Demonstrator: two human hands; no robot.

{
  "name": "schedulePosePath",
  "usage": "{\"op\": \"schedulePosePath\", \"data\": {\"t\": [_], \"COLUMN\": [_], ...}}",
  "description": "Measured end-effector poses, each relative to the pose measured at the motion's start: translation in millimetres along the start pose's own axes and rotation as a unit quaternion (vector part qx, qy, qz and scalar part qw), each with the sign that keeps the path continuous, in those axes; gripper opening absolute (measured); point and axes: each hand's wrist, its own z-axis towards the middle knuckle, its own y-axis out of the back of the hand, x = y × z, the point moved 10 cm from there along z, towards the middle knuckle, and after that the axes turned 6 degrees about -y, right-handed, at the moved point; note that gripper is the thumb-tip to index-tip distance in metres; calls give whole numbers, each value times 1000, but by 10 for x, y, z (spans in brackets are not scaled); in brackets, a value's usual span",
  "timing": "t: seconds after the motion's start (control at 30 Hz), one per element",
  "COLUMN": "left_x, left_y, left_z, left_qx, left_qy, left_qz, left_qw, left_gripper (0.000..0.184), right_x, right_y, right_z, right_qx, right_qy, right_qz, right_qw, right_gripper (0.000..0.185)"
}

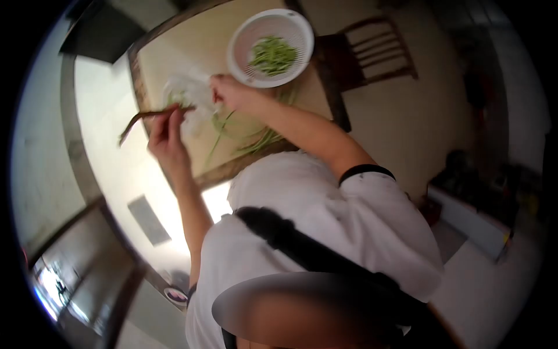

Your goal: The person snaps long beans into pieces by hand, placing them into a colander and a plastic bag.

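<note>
My left hand (168,136) pinches a long, thin, curved brown strip (142,115) between thumb and fingers; its exact kind is unclear. The strip's outer end hangs past the table edge. My right hand (226,93) is closed at the edge of a clear plastic bag (200,96) and seems to grip it. Some pale green pieces show at the bag, near my left fingertips. Long green stalks (264,139) lie on the table under my right forearm. Beyond my right hand, a white colander (235,49) holds short cut green pieces (274,56).
The light-topped table (174,49) has a dark edge close to my body. A wooden chair (372,52) stands at its right side. A dark box-like object (102,29) is at the upper left. Low furniture with items on it (471,221) stands at the right.
</note>
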Motion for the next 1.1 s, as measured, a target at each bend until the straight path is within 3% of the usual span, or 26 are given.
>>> {"op": "schedulePosePath", "data": {"t": [0.07, 0.1, 0.13, 0.23, 0.27, 0.33, 0.43, 0.47, 0.5, 0.53, 0.57, 0.63, 0.67, 0.77, 0.83, 0.87, 0.93, 1.07, 1.1], "left_x": [297, 432, 460, 618, 592, 649, 940, 671, 415, 595, 759, 579, 501, 355, 273, 285, 591, 790, 763], "left_y": [-17, -48, -56, -124, -168, -237, 188, 254, 85, 197, 122, 57, 21, -76, -72, -16, 39, -63, -88], "left_z": [-32, -39, -35, -80, -66, -92, 3, 91, 49, 74, -53, -55, -61, -69, -109, -79, -123, -179, -178], "left_qx": [22, 24, 23, 45, 52, 19, -40, 56, 149, 96, 33, 7, 14, 10, -8, -9, -20, 42, 42], "left_qy": [60, 93, 118, 174, 172, 240, 198, 28, -118, 58, 211, 183, 149, 73, 79, 75, 189, 186, 186], "left_qz": [-49, -84, -87, -102, -103, -299, -269, 23, 323, 109, -125, -105, -98, -50, -99, -98, -169, -176, -176], "left_qw": [997, 992, 989, 978, 978, 923, 942, 998, 927, 988, 969, 977, 984, 996, 992, 992, 967, 966, 966], "left_gripper": [20, 23, 26, 26, 26, 28, 29, 28, 26, 22, 19, 15, 14, 10, 12, 12, 14, 12, 12], "right_x": [-72, 99, 235, 319, 313, 502, 401, 382, 274, 300, 311, 279, 219, 43, -231, -199, -189, 131, 172], "right_y": [-192, -513, -728, -844, -824, -837, -796, -792, -804, -842, -798, -651, -690, -414, 129, 171, 83, -369, -521], "right_z": [-121, -376, -611, -836, -752, -858, -867, -907, -801, -848, -904, -849, -822, -469, -91, -125, -339, -725, -755], "right_qx": [68, 214, 273, 291, 277, 261, 229, 228, 229, 217, 202, 128, 143, 97, 12, 15, 77, 117, 182], "right_qy": [-53, -40, -32, -28, 18, 108, 93, 85, 99, 93, 90, 57, 59, 82, -5, -2, -77, -89, -58], "right_qz": [91, 80, 53, -20, -71, -234, -293, -286, -293, -307, -321, -348, -353, -263, -128, -129, 108, 59, -8], "right_qw": [992, 973, 960, 956, 958, 930, 924, 927, 923, 922, 921, 927, 923, 956, 992, 992, 988, 987, 982], "right_gripper": [11, 13, 18, 23, 23, 27, 23, 22, 21, 20, 19, 17, 17, 14, 13, 13, 12, 12, 12]}}
